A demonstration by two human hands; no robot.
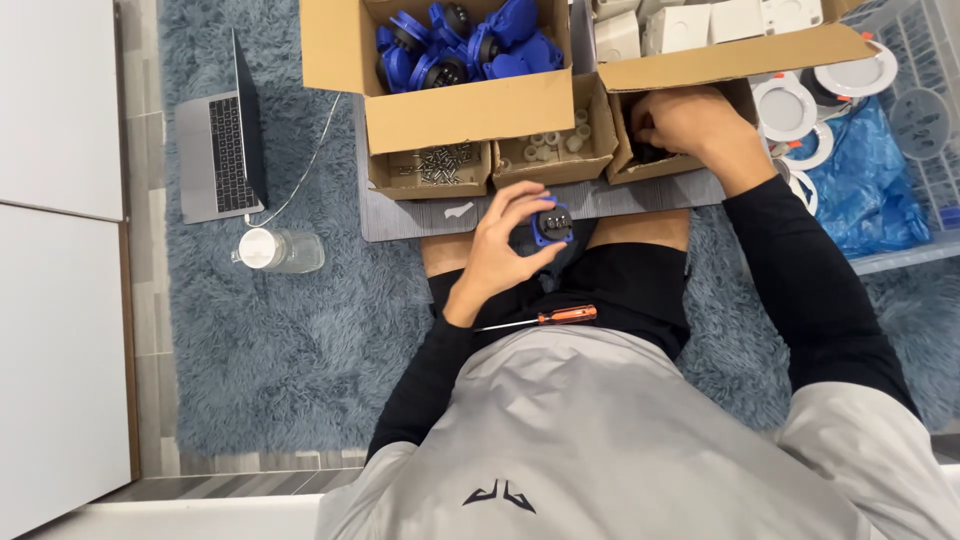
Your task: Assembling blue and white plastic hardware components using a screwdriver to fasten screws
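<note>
- Holding a small blue and black plug part (pixel 552 224) in our left hand (pixel 505 250), we have the fingers curled round it above our lap, just short of the grey surface (pixel 400 220).
- Our right hand (pixel 690 125) reaches into a small cardboard box (pixel 625 165) at the right of the row; the fingers are buried inside, so we cannot tell whether they grip anything.
- Next to it, the middle small box (pixel 552 150) holds pale round caps, and the left small box (pixel 432 168) holds a heap of metal screws.
- Behind these, a big carton (pixel 465 110) is full of blue plug parts, and another carton (pixel 730 55) holds white square pieces.
- At the far right, a clear crate (pixel 925 110) carries round white lamp rings and a blue plastic bag (pixel 870 195).
- An orange-handled screwdriver (pixel 545 318) lies across our lap.
- We sit on a shaggy blue rug (pixel 280 350); a laptop (pixel 220 145) and a clear bottle (pixel 280 250) rest on it to the left, beside white cabinet fronts (pixel 55 300).
</note>
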